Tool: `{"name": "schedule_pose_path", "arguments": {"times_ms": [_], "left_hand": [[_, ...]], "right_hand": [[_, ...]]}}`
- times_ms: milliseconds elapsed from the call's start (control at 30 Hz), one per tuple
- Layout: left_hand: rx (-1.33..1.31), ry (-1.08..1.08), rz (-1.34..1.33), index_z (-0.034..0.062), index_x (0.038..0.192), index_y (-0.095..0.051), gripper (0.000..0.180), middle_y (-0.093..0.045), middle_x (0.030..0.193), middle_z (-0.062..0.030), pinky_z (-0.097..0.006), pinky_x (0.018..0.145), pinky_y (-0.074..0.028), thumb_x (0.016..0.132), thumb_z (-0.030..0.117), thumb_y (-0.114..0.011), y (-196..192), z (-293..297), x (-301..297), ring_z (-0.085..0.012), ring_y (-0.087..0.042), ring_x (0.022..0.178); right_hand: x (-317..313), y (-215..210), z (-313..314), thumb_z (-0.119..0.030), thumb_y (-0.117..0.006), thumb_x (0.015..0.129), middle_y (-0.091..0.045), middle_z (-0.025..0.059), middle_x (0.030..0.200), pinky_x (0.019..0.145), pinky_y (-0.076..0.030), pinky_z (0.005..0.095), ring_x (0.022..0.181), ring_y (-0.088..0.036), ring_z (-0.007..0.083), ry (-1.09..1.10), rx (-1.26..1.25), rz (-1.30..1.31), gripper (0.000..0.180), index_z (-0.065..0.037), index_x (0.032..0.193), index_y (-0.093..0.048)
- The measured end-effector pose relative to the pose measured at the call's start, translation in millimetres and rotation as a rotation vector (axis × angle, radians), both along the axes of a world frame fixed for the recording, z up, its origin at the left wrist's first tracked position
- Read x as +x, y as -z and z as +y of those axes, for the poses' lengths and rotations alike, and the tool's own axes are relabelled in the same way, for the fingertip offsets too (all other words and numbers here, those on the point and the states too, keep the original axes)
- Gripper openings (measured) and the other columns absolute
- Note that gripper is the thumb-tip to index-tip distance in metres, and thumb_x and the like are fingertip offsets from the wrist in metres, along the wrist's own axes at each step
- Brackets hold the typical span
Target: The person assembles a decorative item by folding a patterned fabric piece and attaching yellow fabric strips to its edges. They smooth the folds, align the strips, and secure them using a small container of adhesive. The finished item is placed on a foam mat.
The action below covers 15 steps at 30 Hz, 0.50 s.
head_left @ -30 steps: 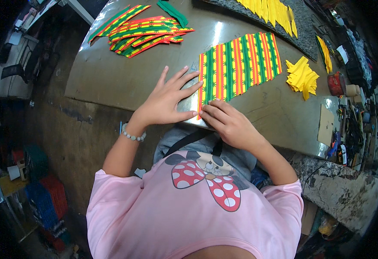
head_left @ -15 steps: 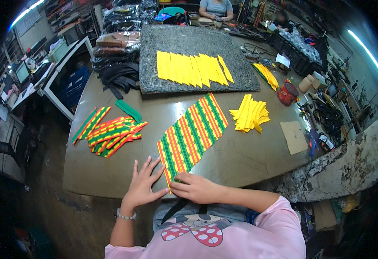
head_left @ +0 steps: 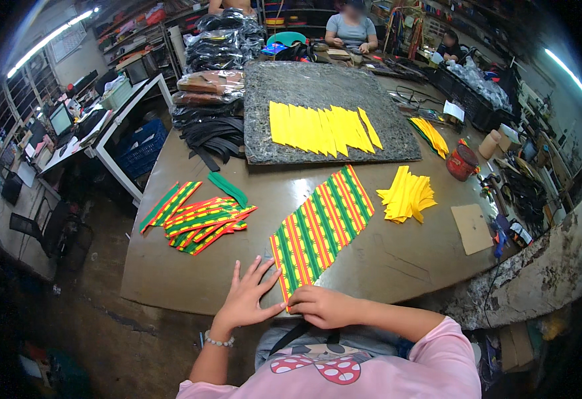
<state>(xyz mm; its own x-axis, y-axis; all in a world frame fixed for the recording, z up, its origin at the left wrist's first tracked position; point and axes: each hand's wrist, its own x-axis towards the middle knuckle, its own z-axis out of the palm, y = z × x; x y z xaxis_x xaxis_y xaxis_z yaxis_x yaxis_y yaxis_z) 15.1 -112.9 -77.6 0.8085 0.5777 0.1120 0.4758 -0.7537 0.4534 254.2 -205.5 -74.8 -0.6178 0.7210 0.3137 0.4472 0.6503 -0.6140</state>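
Striped cloth (head_left: 321, 229) lies diagonal on table (head_left: 397, 266), w/ near end at table's front edge. Left hand (head_left: 246, 297) flat beside that end, fingers spread; right hand (head_left: 321, 306) curled, pinching cloth's corner

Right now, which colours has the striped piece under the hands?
Green, red and yellow stripes on the striped piece, clearest in the head view.

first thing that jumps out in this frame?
The long striped fabric sheet in green, red and yellow, running diagonally across the middle of the brown table, with the left hand flat beside its near end and the right hand on that end. Behind it, bright yellow strips lie fanned on a dark stone slab, and a pile of striped pieces sits to the left.
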Motion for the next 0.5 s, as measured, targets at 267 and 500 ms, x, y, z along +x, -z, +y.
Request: {"name": "schedule_pose_path", "arguments": {"times_ms": [267,500], "left_hand": [[-0.051,-0.131,-0.035,0.0097,0.155,-0.035,0.100,-0.041,0.156,-0.0105,-0.062,0.123,-0.003,0.078,0.061,-0.073,-2,-8,9,-0.0298,-0.030,0.151],[-0.030,-0.160,-0.062,0.0051,0.157,-0.026,0.111,-0.041,0.156,-0.0143,-0.059,0.124,-0.003,0.075,0.061,-0.075,4,-7,10,-0.0279,-0.030,0.151]], "right_hand": [[3,-7,32,-0.007,-0.068,0.081,-0.063,0.0120,0.109,0.091,-0.049,0.0415,0.104,-0.059,0.0305,0.033,0.087,-0.212,0.023,-0.003,0.103,-0.067],[6,-11,86,-0.023,-0.065,0.081,-0.061,0.0086,0.117,0.094,-0.047,0.0404,0.109,-0.059,0.0270,0.020,0.404,-0.669,0.026,-0.009,0.103,-0.068]]}}
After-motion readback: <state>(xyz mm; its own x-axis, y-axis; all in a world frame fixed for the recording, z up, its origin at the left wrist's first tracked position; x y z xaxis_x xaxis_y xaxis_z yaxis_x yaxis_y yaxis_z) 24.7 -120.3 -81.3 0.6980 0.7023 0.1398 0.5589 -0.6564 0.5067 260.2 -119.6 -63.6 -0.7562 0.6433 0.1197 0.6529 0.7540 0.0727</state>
